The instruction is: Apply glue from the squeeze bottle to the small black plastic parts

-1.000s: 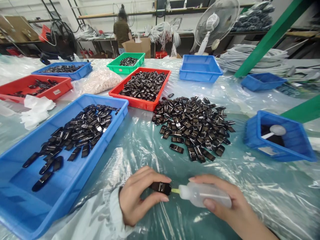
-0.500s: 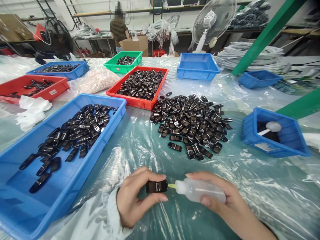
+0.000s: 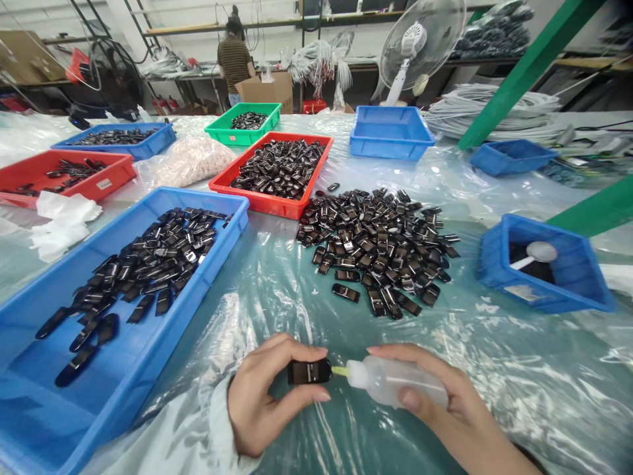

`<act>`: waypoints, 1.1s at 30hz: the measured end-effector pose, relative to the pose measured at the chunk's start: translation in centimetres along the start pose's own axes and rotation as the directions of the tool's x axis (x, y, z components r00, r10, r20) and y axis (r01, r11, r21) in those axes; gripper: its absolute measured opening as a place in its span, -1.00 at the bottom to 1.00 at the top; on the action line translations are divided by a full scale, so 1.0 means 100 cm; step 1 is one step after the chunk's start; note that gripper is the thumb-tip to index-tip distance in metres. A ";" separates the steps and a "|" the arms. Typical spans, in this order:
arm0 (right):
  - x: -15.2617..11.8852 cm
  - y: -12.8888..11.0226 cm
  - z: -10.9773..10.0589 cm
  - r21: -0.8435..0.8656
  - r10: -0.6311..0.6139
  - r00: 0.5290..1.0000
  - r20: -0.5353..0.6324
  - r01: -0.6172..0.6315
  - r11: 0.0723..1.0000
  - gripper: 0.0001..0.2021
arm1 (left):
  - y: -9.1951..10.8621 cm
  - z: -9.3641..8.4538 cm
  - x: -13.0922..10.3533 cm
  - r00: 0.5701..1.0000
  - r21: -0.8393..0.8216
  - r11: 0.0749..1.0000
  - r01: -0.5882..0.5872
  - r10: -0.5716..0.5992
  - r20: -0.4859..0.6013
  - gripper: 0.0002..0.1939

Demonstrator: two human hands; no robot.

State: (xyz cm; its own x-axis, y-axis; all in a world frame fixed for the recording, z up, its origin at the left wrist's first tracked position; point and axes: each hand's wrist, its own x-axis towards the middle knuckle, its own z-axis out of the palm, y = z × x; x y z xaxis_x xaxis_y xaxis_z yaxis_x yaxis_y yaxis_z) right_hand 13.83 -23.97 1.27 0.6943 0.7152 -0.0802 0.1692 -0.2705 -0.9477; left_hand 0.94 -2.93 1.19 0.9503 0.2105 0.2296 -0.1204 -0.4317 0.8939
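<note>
Head-worn camera, looking forward and down over a plastic-covered table (image 3: 262, 277), fingers (image 3: 295, 351) near, shelves (image 3: 198, 28) far

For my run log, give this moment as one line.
Left hand: pinches glossy black oblong piece | Right hand: grips translucent white plastic bottle | Thin yellow nozzle: tip at piece's rounded end
</note>
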 end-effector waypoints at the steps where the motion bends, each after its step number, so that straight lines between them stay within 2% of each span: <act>1: 0.000 0.000 0.000 0.009 0.013 1.000 -0.019 -0.013 1.000 -0.65 | 0.000 -0.001 0.001 1.000 -0.009 1.000 0.003 -0.003 0.006 -0.75; 3: 0.001 0.000 -0.002 0.020 0.022 0.999 -0.041 -0.022 1.000 -0.66 | 0.000 -0.002 0.002 1.000 -0.026 1.000 -0.008 0.008 0.017 -0.75; 6: 0.004 0.001 -0.005 -0.009 -0.041 0.999 0.029 0.041 0.999 -0.77 | -0.001 -0.004 0.005 0.995 -0.042 0.996 -0.081 0.083 0.050 -0.76; 10: 0.008 0.004 -0.009 0.008 -0.107 0.990 0.095 0.107 0.994 -0.81 | 0.000 -0.006 0.007 0.985 -0.059 0.989 -0.134 0.139 0.104 -0.75; 14: 0.011 0.000 -0.011 0.005 -0.151 0.984 0.099 0.151 0.988 -0.81 | 0.000 -0.005 0.006 0.982 -0.061 0.988 -0.139 0.146 0.121 -0.74; 21: 0.013 -0.011 -0.017 -0.150 -0.292 0.955 0.059 0.298 0.943 -0.75 | 0.000 -0.005 0.003 0.991 -0.071 0.992 -0.106 0.111 0.079 -0.74; 27: 0.013 -0.014 -0.018 -0.182 -0.312 0.947 0.074 0.320 0.930 -0.70 | 0.002 -0.005 0.001 0.992 -0.076 0.993 -0.090 0.096 0.082 -0.74; 33: 0.013 -0.015 -0.018 -0.198 -0.409 0.906 0.107 0.423 0.884 -0.67 | 0.004 -0.006 0.001 0.993 -0.092 0.993 -0.080 0.088 0.080 -0.73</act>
State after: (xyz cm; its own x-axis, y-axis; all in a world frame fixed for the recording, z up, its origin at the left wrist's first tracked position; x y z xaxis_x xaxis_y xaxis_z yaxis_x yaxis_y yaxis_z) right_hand 15.74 -23.78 3.19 0.4848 0.8278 0.2822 0.5819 -0.0645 -0.8107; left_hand 0.82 -2.57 1.76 0.9561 0.1005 0.2754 -0.2221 -0.3647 0.9042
